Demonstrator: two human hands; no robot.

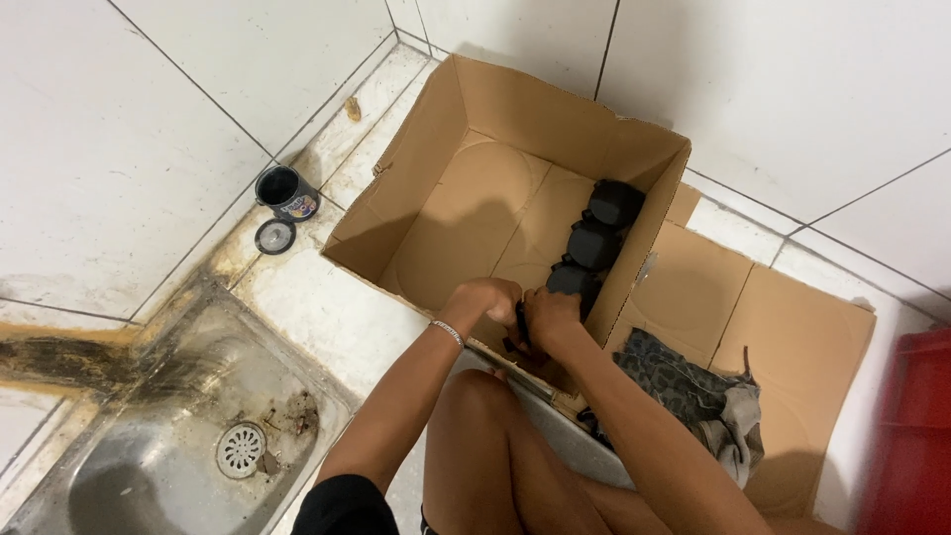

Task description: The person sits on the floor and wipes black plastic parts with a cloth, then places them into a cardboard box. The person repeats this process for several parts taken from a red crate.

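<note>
Head view: both hands met inside the open cardboard box, left hand and right hand each closed on one small black item, the row of black round containers lying just beyond the right hand along the right wall.

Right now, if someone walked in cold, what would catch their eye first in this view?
First, the open cardboard box at centre, with a row of black round objects lined along its right inner wall. Both hands meet at its near edge: the left hand and right hand grip a black item there. At lower left sits a stained steel sink, with a small open paint can and its lid above it.
</note>
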